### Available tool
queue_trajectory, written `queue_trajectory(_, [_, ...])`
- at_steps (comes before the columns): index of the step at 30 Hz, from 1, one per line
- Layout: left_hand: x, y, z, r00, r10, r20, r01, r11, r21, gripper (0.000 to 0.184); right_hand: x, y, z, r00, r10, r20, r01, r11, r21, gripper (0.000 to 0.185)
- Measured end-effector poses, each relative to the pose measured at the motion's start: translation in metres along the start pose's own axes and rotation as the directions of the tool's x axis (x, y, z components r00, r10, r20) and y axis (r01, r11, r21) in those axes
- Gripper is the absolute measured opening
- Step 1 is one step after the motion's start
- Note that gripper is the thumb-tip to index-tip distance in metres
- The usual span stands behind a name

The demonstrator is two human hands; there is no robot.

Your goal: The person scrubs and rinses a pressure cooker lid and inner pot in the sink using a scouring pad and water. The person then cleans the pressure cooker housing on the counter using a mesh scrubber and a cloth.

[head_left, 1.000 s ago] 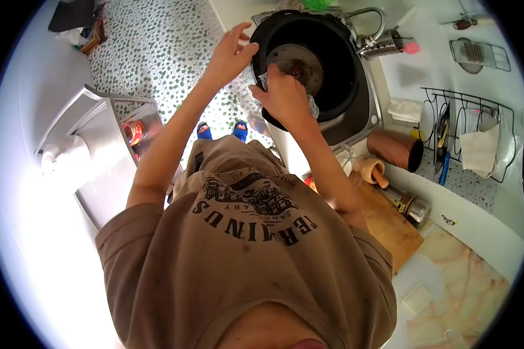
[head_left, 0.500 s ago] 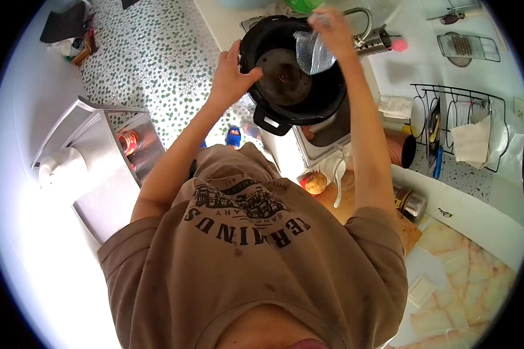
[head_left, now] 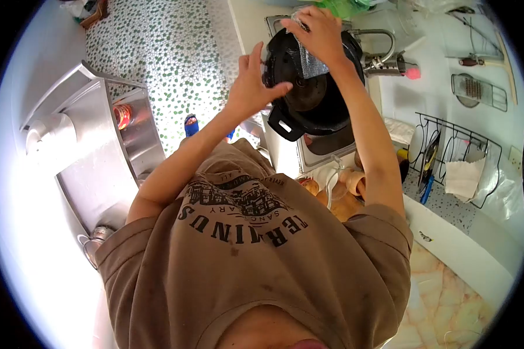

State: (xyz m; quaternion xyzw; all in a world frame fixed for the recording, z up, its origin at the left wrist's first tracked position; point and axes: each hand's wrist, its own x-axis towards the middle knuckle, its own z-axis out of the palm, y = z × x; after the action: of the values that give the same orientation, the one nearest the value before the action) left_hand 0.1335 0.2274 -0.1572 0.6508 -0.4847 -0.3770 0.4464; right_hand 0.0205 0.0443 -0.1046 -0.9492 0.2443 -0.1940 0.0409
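Over the sink point(head_left: 335, 141), right hand point(head_left: 320, 36) clutches silvery mesh point(head_left: 314, 65); left hand point(head_left: 249, 87) is splayed beside the pot point(head_left: 320, 117), maybe steadying it, can't tell if gripping.

The round black pot point(head_left: 332, 110) sits over the silver metal sink point(head_left: 332, 146). To its right is the curved silver tap point(head_left: 377, 61). Farther right is the black wire rack point(head_left: 456, 127). The silver metal cart point(head_left: 93, 154) stands far left, beside the green-spotted white floor point(head_left: 151, 64).
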Motion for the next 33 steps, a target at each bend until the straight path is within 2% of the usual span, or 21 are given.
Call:
queue_trajectory(2, [-0.009,-0.009,0.008,0.999,-0.037,0.013,0.037,0.999,-0.013,0.108,-0.014,0.011,0.001,0.998,-0.05,0.031,0.051,0.998,-0.028,0.026])
queue_trajectory(3, [-0.008,-0.013,0.013,0.999,-0.046,-0.014,0.046,0.999,-0.012,0.107,-0.019,0.012,-0.003,0.997,-0.051,0.053,0.051,0.999,-0.005,0.018])
queue_trajectory(4, [-0.006,-0.014,0.015,0.998,-0.052,-0.041,0.051,0.999,-0.012,0.107,-0.016,0.011,-0.006,0.996,-0.059,0.06,0.059,0.998,-0.003,0.018])
queue_trajectory(6, [-0.006,-0.016,0.017,0.997,-0.058,-0.053,0.058,0.998,0.014,0.106,-0.01,0.009,-0.017,0.95,-0.218,0.224,0.221,0.975,0.012,0.02])
queue_trajectory(8, [-0.005,-0.016,0.016,0.989,-0.148,0.014,0.148,0.979,-0.138,0.104,0.001,-0.009,-0.034,0.932,-0.228,0.283,0.23,0.973,0.025,0.025])
queue_trajectory(10, [-0.006,-0.017,0.015,0.99,-0.141,0.005,0.14,0.977,-0.163,0.102,0.01,-0.022,-0.038,0.912,-0.237,0.335,0.238,0.97,0.041,0.03])
queue_trajectory(13, [-0.007,-0.014,0.013,0.99,-0.142,0.019,0.142,0.96,-0.243,0.101,0.014,-0.042,-0.037,0.886,-0.252,0.388,0.213,0.967,0.141,0.027])
queue_trajectory(14, [-0.006,-0.013,0.012,0.989,-0.146,0.036,0.15,0.945,-0.29,0.101,0.015,-0.057,-0.037,0.858,-0.318,0.403,0.277,0.948,0.159,0.013])
queue_trajectory(15, [-0.005,-0.017,0.014,0.992,-0.128,0.017,0.129,0.964,-0.232,0.102,0.019,-0.065,-0.038,0.823,-0.386,0.417,0.343,0.923,0.178,0.008])
queue_trajectory(16, [-0.004,-0.02,0.016,0.991,-0.134,0.019,0.135,0.962,-0.239,0.102,0.02,-0.067,-0.041,0.819,-0.386,0.425,0.341,0.923,0.181,0.008])
queue_trajectory(18, [-0.003,-0.025,0.018,0.996,-0.048,-0.077,0.034,0.986,-0.166,0.101,0.023,-0.071,-0.045,0.803,-0.28,0.526,0.267,0.958,0.101,0.006])
queue_trajectory(21, [-0.006,-0.018,0.013,0.995,-0.093,-0.032,0.085,0.975,-0.206,0.101,0.021,-0.084,-0.041,0.797,-0.219,0.562,0.271,0.963,-0.009,0.012])
queue_trajectory(22, [-0.006,-0.019,0.014,0.995,-0.095,-0.04,0.085,0.974,-0.21,0.101,0.019,-0.082,-0.036,0.793,-0.226,0.565,0.28,0.96,-0.008,0.012])
queue_trajectory(24, [-0.006,-0.024,0.017,0.998,-0.013,-0.068,0.002,0.987,-0.164,0.097,0.007,-0.071,-0.021,0.878,-0.145,0.455,0.179,0.983,-0.033,0.022])
queue_trajectory(25, [-0.005,-0.024,0.017,0.997,0.001,-0.079,-0.014,0.987,-0.163,0.097,0.007,-0.071,-0.018,0.891,-0.124,0.437,0.15,0.988,-0.025,0.02])
queue_trajectory(26, [-0.008,-0.02,0.016,0.997,-0.056,-0.059,0.047,0.987,-0.152,0.098,0.005,-0.071,-0.017,0.907,-0.092,0.412,0.113,0.993,-0.026,0.019])
queue_trajectory(27, [-0.005,-0.014,0.013,0.995,-0.093,-0.041,0.087,0.987,-0.138,0.099,0.001,-0.067,-0.012,0.949,-0.18,0.26,0.185,0.983,0.005,0.017])
queue_trajectory(28, [-0.007,-0.005,0.008,0.991,-0.131,-0.026,0.128,0.986,-0.106,0.095,-0.007,-0.06,-0.007,0.961,-0.207,0.185,0.216,0.976,-0.034,0.015])
queue_trajectory(30, [-0.005,-0.009,0.013,0.995,-0.076,-0.06,0.079,0.996,0.04,0.092,-0.019,-0.062,-0.01,0.956,-0.159,0.247,0.137,0.985,0.105,0.013])
queue_trajectory(32, [-0.002,-0.005,0.016,0.996,-0.017,-0.089,0.025,0.996,0.081,0.089,-0.013,-0.037,-0.016,0.979,-0.117,0.168,0.116,0.993,0.014,0.012])
queue_trajectory(33, [0.001,0.001,0.014,0.998,-0.024,-0.05,0.025,0.999,0.023,0.09,-0.017,-0.027,-0.018,0.991,-0.062,0.117,0.067,0.997,-0.044,0.01])
